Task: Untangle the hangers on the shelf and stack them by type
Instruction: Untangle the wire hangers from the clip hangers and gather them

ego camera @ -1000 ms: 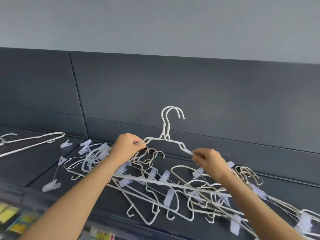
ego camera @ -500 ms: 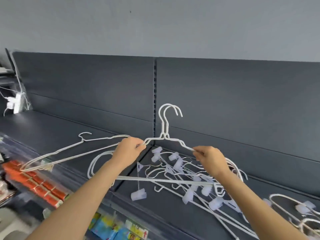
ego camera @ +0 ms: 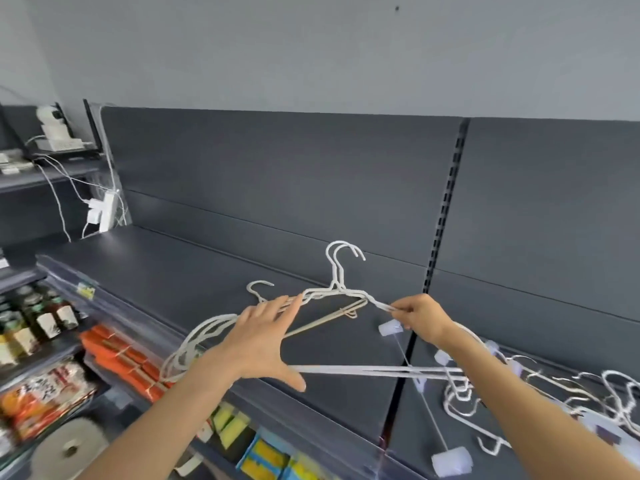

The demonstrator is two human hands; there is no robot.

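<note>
— Left hand (ego camera: 266,341) first: what is it doing?
— Fingers straight and splayed, gripping nothing; it hovers over the flat stack of plain hangers (ego camera: 194,344) lying on the shelf (ego camera: 166,271), fingertips at the left shoulder of the held pair of hangers (ego camera: 341,271). Whether they touch the wire cannot be told.
— And the pair itself?
— Upright between the two hands, hooks up, long bottom bars low between the forearms. The person's right hand (ego camera: 424,318) pinches its right shoulder between thumb and fingers.
— What lies beyond that hand?
— A pale clip (ego camera: 389,329) just under its fingertips, and to its right the tangle of clip hangers (ego camera: 571,389) on the shelf.
— How should the pair handle?
— Light, thin, stiff wire with some spring, probably; smooth coating, so a one-sided pinch may let it swing. Hooks and clips snag readily. Best taken at both shoulders near the neck, then laid on the stack under the left hand
</note>
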